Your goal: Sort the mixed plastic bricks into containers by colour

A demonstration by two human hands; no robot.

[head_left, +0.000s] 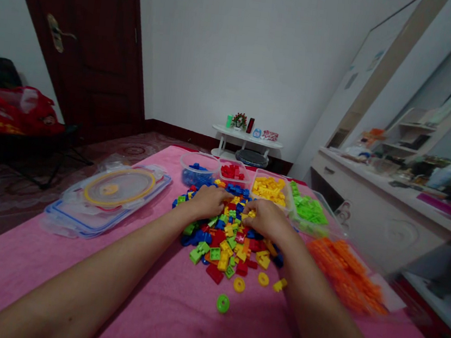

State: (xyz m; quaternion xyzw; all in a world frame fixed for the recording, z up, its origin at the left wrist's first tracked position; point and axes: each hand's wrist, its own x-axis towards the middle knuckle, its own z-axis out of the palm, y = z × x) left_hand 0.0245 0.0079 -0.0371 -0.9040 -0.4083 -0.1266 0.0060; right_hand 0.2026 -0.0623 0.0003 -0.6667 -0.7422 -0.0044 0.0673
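Left hand (210,202) — fingers curled on the toy bricks (226,246), cannot tell if gripping | right hand (267,218) — fingers bent at yellow pieces (250,214), hold unclear | bricks heaped on pink cloth (175,313), before the tubs (196,179)

On my screen the pink cloth (190,318) looks soft and matt, with faint creases. The piled bricks (223,260) read to me as smooth, hard plastic with a light sheen, and so does the green wheel (223,298). I take the round tub (186,160) and the green-filled box (304,228) for clear, smooth plastic. The stacked lids (101,197) are translucent plastic, glossy in places. Beyond, I see a dark door (91,37) with a wood-like, faintly glossy finish, a shiny metal handle (54,33), a smooth matt wall (240,45) and a crinkled, shiny red bag (18,113).
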